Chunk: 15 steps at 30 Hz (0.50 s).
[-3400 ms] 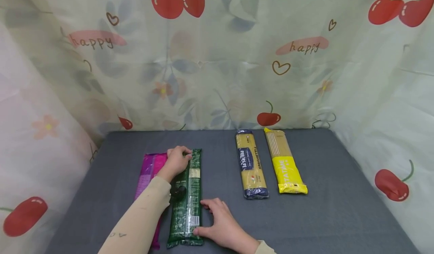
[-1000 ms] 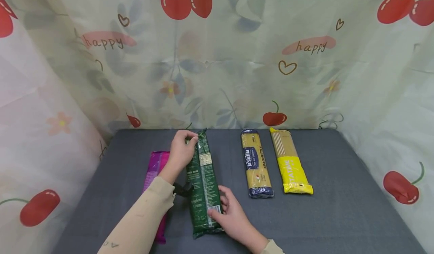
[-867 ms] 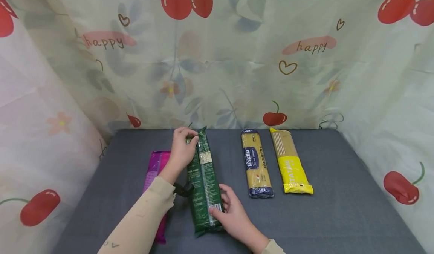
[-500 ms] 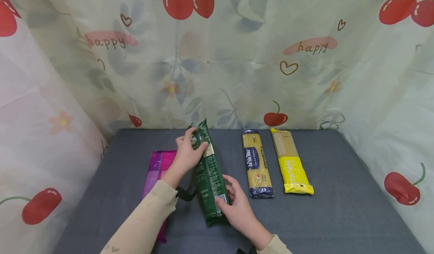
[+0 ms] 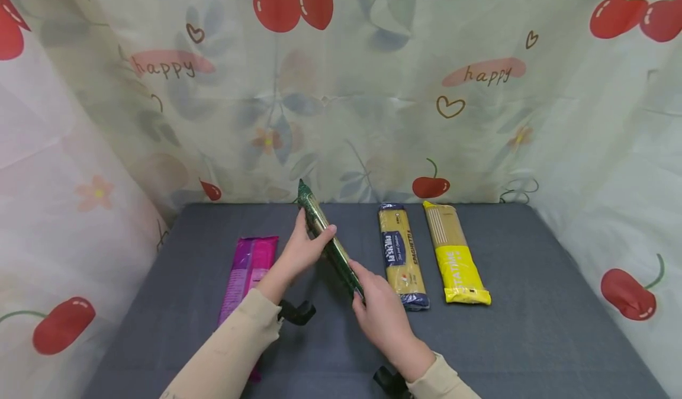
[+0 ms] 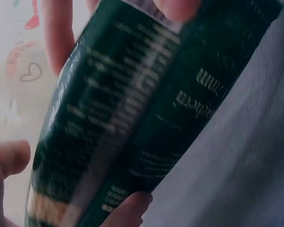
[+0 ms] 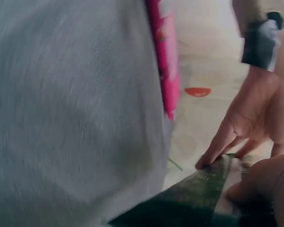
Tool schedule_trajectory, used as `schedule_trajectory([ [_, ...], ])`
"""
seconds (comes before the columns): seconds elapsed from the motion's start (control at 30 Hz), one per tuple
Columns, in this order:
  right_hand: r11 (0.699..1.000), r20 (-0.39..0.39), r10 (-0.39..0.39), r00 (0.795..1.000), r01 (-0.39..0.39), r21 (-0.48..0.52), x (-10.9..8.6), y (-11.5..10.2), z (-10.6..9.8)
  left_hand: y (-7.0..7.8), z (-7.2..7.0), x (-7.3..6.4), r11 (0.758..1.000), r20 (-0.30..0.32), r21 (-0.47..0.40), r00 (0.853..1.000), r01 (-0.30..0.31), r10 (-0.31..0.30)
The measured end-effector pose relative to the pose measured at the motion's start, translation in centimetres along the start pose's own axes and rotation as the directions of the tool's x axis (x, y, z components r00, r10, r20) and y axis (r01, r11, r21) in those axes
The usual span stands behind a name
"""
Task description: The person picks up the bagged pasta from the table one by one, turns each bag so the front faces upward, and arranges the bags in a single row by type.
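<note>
Held packet (image 5: 338, 258) over table (image 5: 511, 351), lone packet (image 5: 247, 274) left, inner packet (image 5: 403, 263) and outer packet (image 5: 459, 266) right, curtain (image 5: 351, 73) behind

Green packet (image 5: 338, 253): dark green, pale lettering. At eight o'clock from it, purple packet (image 5: 246, 269): purple and pink. At three o'clock, tan packet (image 5: 407, 251): navy label and ends; beyond, yellow packet (image 5: 459, 274): tan and white-striped towards twelve o'clock. Worktop (image 5: 511, 346): dark grey. Curtain (image 5: 351, 79) at twelve o'clock: pale, red cherries, brown heart outlines, blue-grey leaves. Sleeves (image 5: 229, 343): beige.
</note>
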State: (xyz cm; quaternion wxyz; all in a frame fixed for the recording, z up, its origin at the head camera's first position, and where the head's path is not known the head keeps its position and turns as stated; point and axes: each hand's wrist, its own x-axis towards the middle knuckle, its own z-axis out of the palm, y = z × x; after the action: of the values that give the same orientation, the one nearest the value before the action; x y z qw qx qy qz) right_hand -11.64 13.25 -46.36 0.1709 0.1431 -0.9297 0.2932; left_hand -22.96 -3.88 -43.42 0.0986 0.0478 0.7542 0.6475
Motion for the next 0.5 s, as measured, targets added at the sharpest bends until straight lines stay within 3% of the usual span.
schedule_trajectory([
  [0.07, 0.983, -0.029, -0.115, 0.993, 0.11, -0.146, 0.0, -0.2, 0.3, -0.1, 0.1, -0.1, 0.993, 0.01, -0.115, 0.999, 0.034, -0.034],
  [0.17, 0.941, -0.044, -0.218, 0.975, 0.198, -0.276, -0.3, -0.5, 0.9, -0.4, 0.2, 0.0, 0.983, -0.021, -0.165, 0.996, 0.083, -0.088],
  [0.33, 0.916, -0.046, -0.236, 0.971, 0.206, -0.344, -0.8, -1.0, 1.3, -0.8, 0.1, 0.3, 0.975, -0.081, -0.15, 0.981, 0.162, -0.176],
  [0.5, 0.91, -0.033, -0.234, 0.972, 0.207, -0.359, -1.1, -1.4, 1.6, -1.3, 0.0, 0.3, 0.972, -0.115, -0.141, 0.972, 0.186, -0.203],
])
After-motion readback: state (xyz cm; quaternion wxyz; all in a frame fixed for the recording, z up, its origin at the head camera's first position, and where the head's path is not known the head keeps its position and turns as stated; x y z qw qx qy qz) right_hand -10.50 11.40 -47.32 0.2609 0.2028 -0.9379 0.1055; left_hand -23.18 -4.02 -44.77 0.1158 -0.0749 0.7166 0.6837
